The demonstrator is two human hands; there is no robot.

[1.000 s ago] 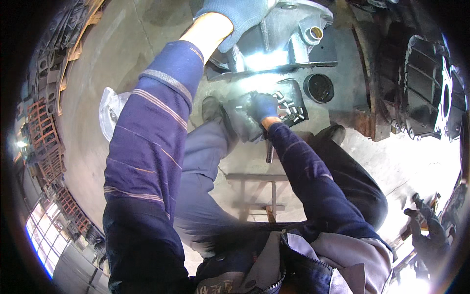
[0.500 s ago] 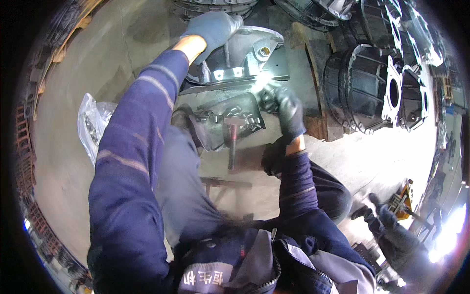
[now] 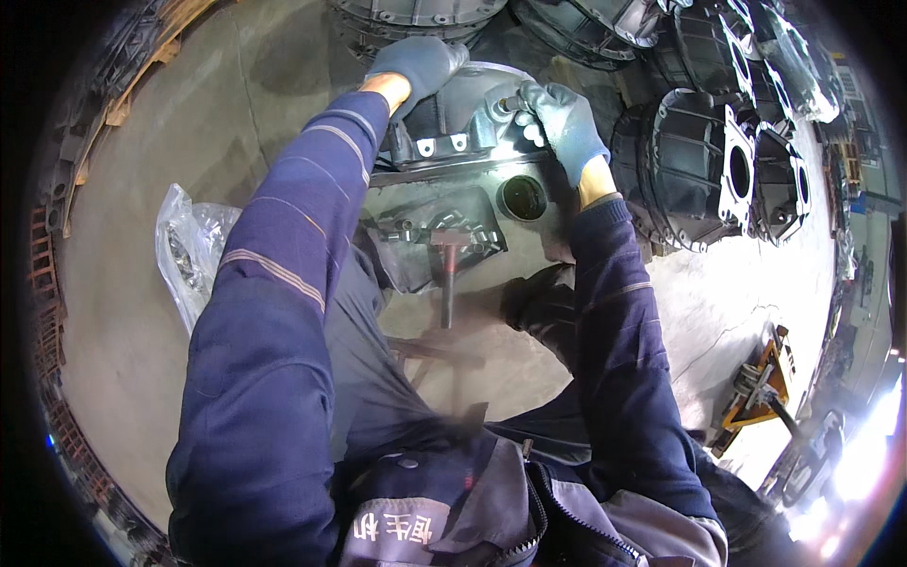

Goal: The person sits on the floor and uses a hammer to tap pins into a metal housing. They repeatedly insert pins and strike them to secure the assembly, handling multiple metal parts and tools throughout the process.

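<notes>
A grey cast-metal housing stands ahead of me on a flat dark support. My left hand, in a grey glove, is closed over its upper left edge. At the round bore on the housing's right side, my gloved right hand pinches a short metal bushing. The bushing lines up with the bore; how deep it sits I cannot tell. Nearer to me, a dark tray holds several small metal sleeves. A hammer lies with its head over the tray and its handle toward me.
A round dark-filled can stands right of the tray. More black housings crowd the right and the far side. A clear plastic bag of parts lies at left on the concrete floor. A yellow pallet jack is at lower right.
My right hand has moved up and away from beside the tray to the housing's bore, bringing the bushing. The can has come into sight. My left hand keeps its hold.
</notes>
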